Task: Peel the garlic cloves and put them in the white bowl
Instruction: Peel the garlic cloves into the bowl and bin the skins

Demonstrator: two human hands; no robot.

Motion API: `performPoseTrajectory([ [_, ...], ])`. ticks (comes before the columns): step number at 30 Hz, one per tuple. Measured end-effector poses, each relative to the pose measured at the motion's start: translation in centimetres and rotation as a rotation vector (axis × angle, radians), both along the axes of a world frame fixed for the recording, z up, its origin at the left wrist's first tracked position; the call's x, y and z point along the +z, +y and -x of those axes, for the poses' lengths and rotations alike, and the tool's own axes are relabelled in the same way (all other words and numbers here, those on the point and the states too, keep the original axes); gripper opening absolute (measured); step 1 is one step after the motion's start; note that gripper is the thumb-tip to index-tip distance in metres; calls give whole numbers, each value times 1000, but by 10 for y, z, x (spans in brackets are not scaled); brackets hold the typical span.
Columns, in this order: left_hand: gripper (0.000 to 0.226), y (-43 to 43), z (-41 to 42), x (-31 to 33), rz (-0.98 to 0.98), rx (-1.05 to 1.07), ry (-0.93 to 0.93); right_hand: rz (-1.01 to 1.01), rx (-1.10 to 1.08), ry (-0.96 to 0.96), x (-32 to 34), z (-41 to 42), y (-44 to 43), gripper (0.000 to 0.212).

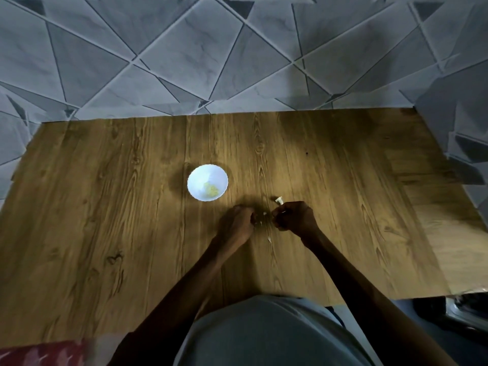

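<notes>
A small white bowl point(196, 178) stands on the wooden table point(105, 207), with pale yellow peeled garlic point(211, 191) at its bottom. Just in front and to the right of it, my left hand point(239, 224) has its fingers curled, and what it holds is hidden. My right hand point(295, 216) is curled too and pinches a small whitish piece, likely garlic. A white garlic clove or skin piece point(279, 199) lies just beyond my right hand. Small white skin scraps point(269, 239) lie on the table between and below the hands.
The table's far edge meets a grey wall with a triangle tile pattern point(237, 62). A red patterned cloth point(45, 352) shows at the bottom left corner. A dark object point(454, 313) sits beyond the table's near right edge.
</notes>
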State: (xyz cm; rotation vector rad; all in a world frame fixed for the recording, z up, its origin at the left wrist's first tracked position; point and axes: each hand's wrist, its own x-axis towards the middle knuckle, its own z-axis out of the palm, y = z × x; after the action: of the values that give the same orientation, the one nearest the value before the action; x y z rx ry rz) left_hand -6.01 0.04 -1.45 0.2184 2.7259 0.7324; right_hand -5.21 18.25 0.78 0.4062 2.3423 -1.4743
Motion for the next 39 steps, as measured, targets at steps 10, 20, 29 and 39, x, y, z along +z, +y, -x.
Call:
performPoseTrajectory([
  [10,27,-24,-18,-5,-62,240,9,-434,382,304,-13,31,-36,14],
  [20,15,-65,-40,-13,-119,422,9,-641,833,569,-24,51,-95,13],
  [29,11,-68,-49,-15,-261,486,24,-547,423,365,-24,44,-56,35],
  [39,14,-64,-55,-14,-343,518,-27,-732,574,587,-51,-23,-53,38],
])
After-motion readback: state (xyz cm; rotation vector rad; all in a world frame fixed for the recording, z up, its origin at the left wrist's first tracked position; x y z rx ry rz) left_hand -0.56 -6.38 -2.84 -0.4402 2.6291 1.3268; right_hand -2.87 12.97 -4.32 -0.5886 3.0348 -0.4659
